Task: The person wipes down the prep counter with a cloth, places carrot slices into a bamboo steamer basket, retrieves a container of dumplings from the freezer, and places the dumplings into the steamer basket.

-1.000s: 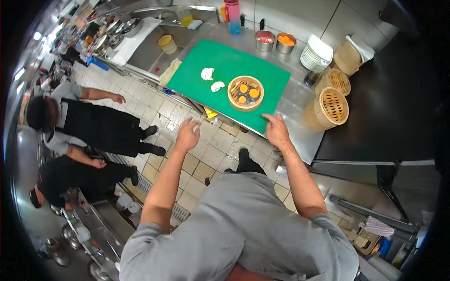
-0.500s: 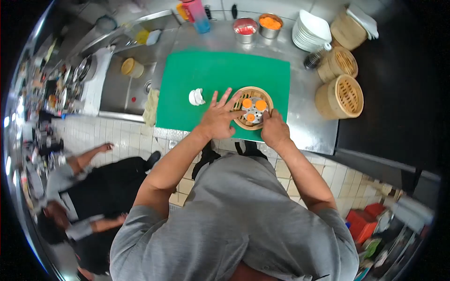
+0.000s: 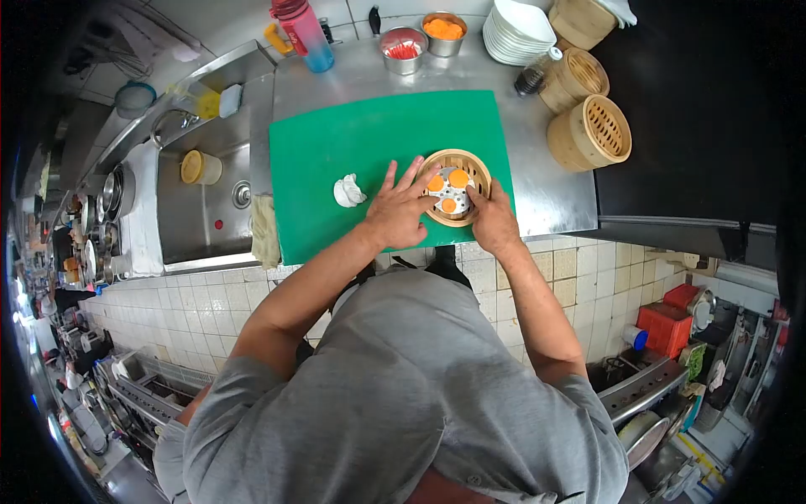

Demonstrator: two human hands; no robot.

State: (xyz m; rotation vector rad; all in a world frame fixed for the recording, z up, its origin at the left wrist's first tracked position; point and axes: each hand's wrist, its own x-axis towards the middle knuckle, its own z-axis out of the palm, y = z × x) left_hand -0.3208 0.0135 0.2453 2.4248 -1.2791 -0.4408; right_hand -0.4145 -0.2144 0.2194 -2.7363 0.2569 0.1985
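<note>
A round bamboo steamer basket (image 3: pixel 454 220) sits on the green cutting board (image 3: pixel 315 160). Inside it lies a white liner with holes (image 3: pixel 450 186), carrying three orange round slices (image 3: pixel 458 179) that look like carrot. My left hand (image 3: pixel 398 212) is open, fingers spread, at the basket's left side, with fingertips reaching over the rim to the liner. At the right rim, my right hand (image 3: pixel 495 222) grips the basket, its thumb inside by the liner's edge and its other fingers along the outside. A crumpled white cloth or paper (image 3: pixel 349 191) lies on the board to the left.
Metal bowls with red pieces (image 3: pixel 403 52) and orange pieces (image 3: pixel 443 34) stand behind the board. Beyond are stacked white plates (image 3: pixel 518 35), a dark bottle (image 3: pixel 534 74) and bamboo steamers (image 3: pixel 589 134). A sink (image 3: pixel 204 237) is on the left, a folded cloth (image 3: pixel 264 228) by it.
The camera view has shifted. My right thumb has moved slightly further along the liner's edge; my left hand stays spread at the basket. The person at lower left is now mostly hidden behind my arm.
</note>
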